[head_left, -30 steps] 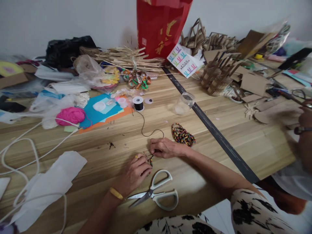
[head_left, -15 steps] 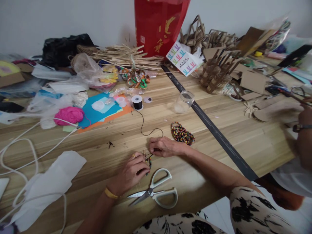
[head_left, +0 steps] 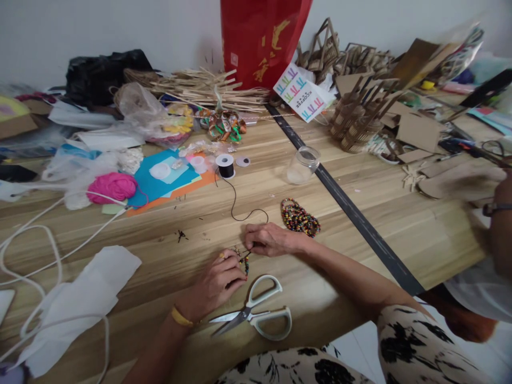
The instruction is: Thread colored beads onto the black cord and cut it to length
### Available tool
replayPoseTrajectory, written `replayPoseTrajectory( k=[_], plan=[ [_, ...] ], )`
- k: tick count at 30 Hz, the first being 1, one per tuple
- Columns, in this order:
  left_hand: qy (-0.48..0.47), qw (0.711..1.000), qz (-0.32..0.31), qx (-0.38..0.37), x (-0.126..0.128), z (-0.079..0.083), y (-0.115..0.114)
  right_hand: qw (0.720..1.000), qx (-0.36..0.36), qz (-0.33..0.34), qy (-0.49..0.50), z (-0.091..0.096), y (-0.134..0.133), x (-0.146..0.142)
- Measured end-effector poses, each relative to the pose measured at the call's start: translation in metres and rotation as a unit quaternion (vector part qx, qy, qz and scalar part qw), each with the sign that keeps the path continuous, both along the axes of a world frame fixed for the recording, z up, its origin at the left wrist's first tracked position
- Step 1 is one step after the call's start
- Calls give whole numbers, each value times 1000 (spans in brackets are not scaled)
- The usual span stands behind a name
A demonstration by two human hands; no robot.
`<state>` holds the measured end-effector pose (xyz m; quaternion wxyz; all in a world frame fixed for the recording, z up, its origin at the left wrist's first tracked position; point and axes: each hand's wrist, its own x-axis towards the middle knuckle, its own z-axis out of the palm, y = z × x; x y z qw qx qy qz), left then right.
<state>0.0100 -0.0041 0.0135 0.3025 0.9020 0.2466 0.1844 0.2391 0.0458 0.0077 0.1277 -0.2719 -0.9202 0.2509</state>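
Observation:
My left hand [head_left: 216, 282] rests on the wooden table [head_left: 400, 234] with its fingers pinched on a short string of coloured beads [head_left: 245, 262]. My right hand [head_left: 269, 240] lies just beyond it, fingers closed on the black cord [head_left: 236, 205] that runs back to a small spool [head_left: 226, 166]. A heap of strung multicoloured beads [head_left: 300, 217] lies right of my right hand. White-handled scissors [head_left: 256, 314] lie open near the table's front edge, just below my left hand.
A clear jar [head_left: 303, 166], pink yarn [head_left: 112, 187], blue and orange paper sheets [head_left: 160, 184], white cord [head_left: 36, 256] and white cloth [head_left: 80, 298] lie around. A red bag [head_left: 260, 42], straw bundle and cardboard pieces crowd the back. Another person's arm [head_left: 500, 224] shows at right.
My hands have drawn slightly apart, and the beaded string now shows between them. The view has shifted a little.

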Motion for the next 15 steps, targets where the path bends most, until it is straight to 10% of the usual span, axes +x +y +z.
replayPoseTrajectory(
  k=[15],
  plan=[
    [34,998,-7,-44,-11,19,6,1000,-8,-1,-5,2,0,-1]
  ],
)
